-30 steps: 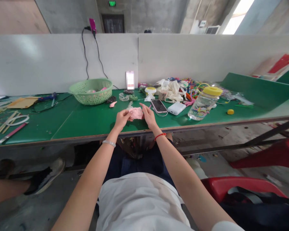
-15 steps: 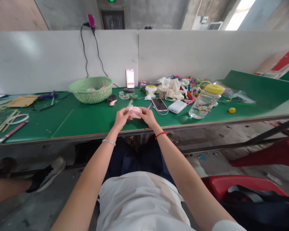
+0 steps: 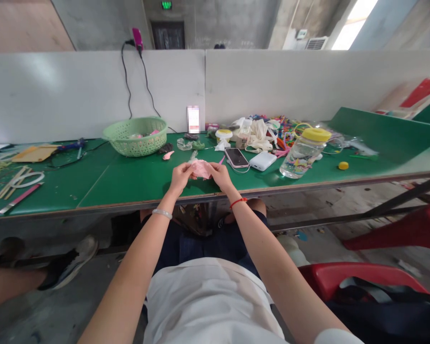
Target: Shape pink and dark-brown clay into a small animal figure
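Left hand (image 3: 181, 176), right hand (image 3: 220, 176) — pinching pink wad (image 3: 201, 168).

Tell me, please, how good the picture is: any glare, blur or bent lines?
Head view: the window is blown out to white; the green table bows at its front edge, a wide-lens bend; the pink piece held between left hand and right hand is too small and soft for detail; a blurred patch stands at the partition.
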The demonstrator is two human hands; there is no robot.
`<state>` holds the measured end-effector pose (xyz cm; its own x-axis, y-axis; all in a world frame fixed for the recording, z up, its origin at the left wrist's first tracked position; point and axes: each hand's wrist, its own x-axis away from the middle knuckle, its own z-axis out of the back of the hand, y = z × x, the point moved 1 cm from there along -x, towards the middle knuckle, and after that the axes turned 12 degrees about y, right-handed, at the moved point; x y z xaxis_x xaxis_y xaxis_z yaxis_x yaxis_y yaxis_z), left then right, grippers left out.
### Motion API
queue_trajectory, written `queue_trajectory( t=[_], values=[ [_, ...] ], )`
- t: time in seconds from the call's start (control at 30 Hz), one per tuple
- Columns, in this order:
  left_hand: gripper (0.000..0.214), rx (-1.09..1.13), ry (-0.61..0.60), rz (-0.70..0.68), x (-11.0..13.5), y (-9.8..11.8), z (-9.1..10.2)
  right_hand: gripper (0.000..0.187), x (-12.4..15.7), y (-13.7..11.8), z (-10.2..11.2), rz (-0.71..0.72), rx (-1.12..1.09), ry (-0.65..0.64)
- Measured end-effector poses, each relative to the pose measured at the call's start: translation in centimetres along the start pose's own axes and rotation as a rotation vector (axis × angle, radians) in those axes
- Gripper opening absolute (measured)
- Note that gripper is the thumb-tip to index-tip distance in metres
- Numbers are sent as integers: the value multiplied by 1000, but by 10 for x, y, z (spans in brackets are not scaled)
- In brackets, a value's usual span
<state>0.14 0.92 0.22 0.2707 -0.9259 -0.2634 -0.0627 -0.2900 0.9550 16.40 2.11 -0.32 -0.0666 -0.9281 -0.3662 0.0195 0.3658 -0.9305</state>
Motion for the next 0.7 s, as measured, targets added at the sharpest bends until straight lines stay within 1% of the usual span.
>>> queue_trajectory(
  t=[0.23,0.4,0.53,0.7],
  values=[
    [53,-14,12,36,-4,-2,-2,61,-1,1,2,-20,-29,57],
    [45,-54,-16,9,0,0,-3,56,0,1,3,-13,-23,96],
    [44,-74,-35,-10,3,2,-1,55,0,0,2,-13,0,78],
    [48,-92,-22,-25,3,2,0,50,1,0,1,-23,30,21]
  ],
)
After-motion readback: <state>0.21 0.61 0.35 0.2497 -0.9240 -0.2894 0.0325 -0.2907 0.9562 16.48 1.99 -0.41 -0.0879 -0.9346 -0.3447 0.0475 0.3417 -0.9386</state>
